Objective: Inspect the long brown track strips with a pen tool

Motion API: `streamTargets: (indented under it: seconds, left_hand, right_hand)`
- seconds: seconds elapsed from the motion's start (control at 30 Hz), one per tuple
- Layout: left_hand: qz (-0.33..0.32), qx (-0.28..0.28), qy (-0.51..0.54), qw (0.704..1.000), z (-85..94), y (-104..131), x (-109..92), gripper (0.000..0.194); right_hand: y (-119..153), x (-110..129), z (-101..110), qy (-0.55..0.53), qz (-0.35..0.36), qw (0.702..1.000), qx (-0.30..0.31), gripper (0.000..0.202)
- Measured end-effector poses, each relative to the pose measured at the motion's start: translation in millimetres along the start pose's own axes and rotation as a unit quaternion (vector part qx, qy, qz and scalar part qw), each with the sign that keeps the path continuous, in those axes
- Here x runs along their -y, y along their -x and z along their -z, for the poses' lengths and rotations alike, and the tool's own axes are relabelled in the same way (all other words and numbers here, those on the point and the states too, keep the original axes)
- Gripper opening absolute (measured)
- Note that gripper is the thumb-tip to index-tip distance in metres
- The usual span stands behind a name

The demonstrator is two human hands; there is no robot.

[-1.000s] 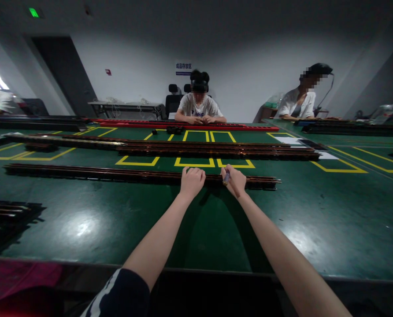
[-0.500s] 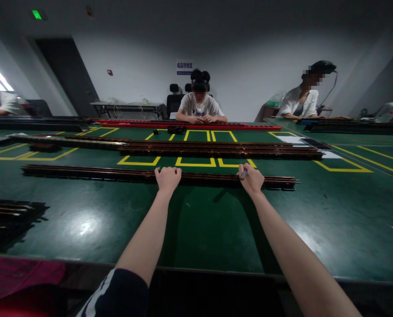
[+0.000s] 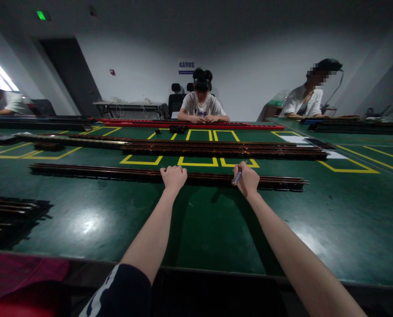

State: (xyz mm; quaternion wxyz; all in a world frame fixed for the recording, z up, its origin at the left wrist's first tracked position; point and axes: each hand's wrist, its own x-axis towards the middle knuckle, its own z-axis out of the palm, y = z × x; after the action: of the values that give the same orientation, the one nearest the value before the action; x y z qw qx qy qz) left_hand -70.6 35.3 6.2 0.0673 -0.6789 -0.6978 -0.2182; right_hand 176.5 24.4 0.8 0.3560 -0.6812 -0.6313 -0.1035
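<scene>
A long dark rail assembly with copper-coloured strips (image 3: pixel 94 171) lies crosswise on the green table (image 3: pixel 203 229). My left hand (image 3: pixel 174 178) is closed around the rail near its middle. To the right, my right hand (image 3: pixel 247 178) is closed on a small pen-like tool (image 3: pixel 236 178) and rests at the same rail. The tool's tip points down toward the rail's near edge; what it touches is too small to tell.
Behind lies a bundle of similar rails (image 3: pixel 223 149), and more rails (image 3: pixel 11 215) are at the near left. A red strip (image 3: pixel 249 126) runs along the far side. A person (image 3: pixel 203 105) sits opposite; others are at the far left and right.
My left hand and the rail appear slightly farther right, partly with a shift of the view. My right hand has moved a little left along the rail, and the tool shows more.
</scene>
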Motion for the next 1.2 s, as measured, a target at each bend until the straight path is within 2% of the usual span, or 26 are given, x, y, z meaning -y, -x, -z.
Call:
streamTargets:
  seconds: [0.27,0.43,0.57,0.77,0.9,1.03,1.2]
  left_hand:
    - [-0.04,0.012,0.024,0.999,-2.1,8.7,-32.5,0.047]
    - [-0.031,0.006,0.05,0.998,-5.6,14.6,-51.8,0.046]
    - [-0.051,0.01,0.041,0.998,-6.1,16.2,-58.4,0.047]
    - [-0.058,0.006,0.048,0.997,-6.8,16.5,-57.8,0.046]
    - [-0.085,0.009,0.067,0.994,-5.4,16.2,-53.9,0.045]
    - [-0.104,0.007,0.077,0.992,-4.6,14.5,-47.2,0.042]
    - [-0.073,-0.008,0.052,0.996,-2.2,9.5,-29.0,0.044]
  right_hand:
    - [7.1,21.0,-12.5,-0.154,0.089,0.984,0.026,0.02]
    - [6.3,22.7,-13.7,-0.159,0.119,0.98,0.03,0.024]
    - [7.7,27.8,-12.0,-0.135,0.123,0.982,0.047,0.024]
    - [9.9,33.0,-9.2,-0.004,0.14,0.988,0.068,0.022]
    - [6.5,29.3,-8.6,0.018,0.15,0.986,0.072,0.024]
    - [0.8,20.2,-9.4,0.047,0.134,0.988,0.055,0.026]
    - [-6.8,-0.5,-8.5,0.073,0.097,0.992,0.034,0.023]
